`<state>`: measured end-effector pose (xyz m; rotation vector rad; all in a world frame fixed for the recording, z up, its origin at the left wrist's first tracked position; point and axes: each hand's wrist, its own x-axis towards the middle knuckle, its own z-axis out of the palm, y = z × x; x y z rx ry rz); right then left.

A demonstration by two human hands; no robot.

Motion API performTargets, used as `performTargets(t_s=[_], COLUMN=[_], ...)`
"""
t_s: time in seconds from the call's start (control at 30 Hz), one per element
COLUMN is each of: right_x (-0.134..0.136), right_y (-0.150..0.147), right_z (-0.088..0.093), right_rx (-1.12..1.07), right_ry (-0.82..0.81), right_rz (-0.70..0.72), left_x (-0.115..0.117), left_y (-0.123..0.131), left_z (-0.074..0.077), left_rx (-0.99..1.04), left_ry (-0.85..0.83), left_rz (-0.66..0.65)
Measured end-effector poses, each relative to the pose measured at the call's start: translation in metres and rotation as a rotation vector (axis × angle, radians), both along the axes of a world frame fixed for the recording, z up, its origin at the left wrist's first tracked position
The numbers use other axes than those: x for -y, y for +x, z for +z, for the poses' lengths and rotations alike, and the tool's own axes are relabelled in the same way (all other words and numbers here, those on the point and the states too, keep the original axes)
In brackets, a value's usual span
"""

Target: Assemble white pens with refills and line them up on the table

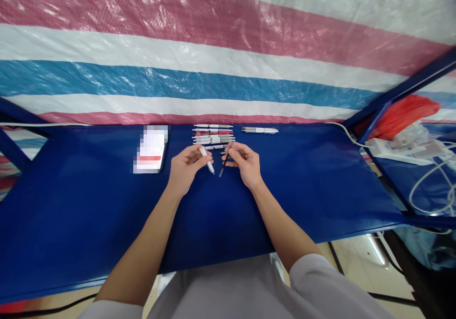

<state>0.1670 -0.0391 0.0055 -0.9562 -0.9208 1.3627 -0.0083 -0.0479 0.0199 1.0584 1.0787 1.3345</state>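
Over the middle of the blue tabletop (221, 205), my left hand (185, 166) is closed on a white pen barrel (206, 160), which tilts down to the right. My right hand (245, 163) pinches a thin dark pen refill (225, 161), its lower end pointing down toward the table. Barrel and refill are apart, a short gap between them. Another slim piece seems to lie by the right fingers, too small to make out. Just beyond my hands lies a stack of several pens (213, 134), mostly white and grey with one red.
Right of the stack are a few more pens (260, 130). A phone-like white slab (151, 150), blurred, lies to the left. A striped plastic sheet (221, 39) hangs behind the table. At far right are a white power strip (402, 150), cables and a red plastic bag (404, 115).
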Motion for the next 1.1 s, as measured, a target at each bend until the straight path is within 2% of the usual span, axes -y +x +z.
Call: performTargets(t_s=[0.33,0.57,0.8,0.93,1.1], right_x=[0.011,0.015,0.015,0.016,0.016], right_y=[-0.001,0.002,0.003,0.004,0.004], right_z=[0.012,0.011,0.004,0.004,0.005], right_rx=[0.033,0.37,0.564,0.593,0.528], right_ry=[0.136,0.372,0.622,0.645,0.576], right_rz=[-0.089,-0.137,-0.187,-0.156,-0.157], left_x=[-0.003,-0.004,-0.004,-0.003,-0.003], left_y=[-0.004,-0.004,-0.002,0.0,0.001], left_z=[0.001,-0.003,-0.002,0.001,0.0], left_rx=[0.039,0.065,0.083,0.086,0.084], left_ry=[-0.035,-0.045,-0.054,-0.06,-0.051], left_rz=[0.027,0.018,0.019,0.024,0.023])
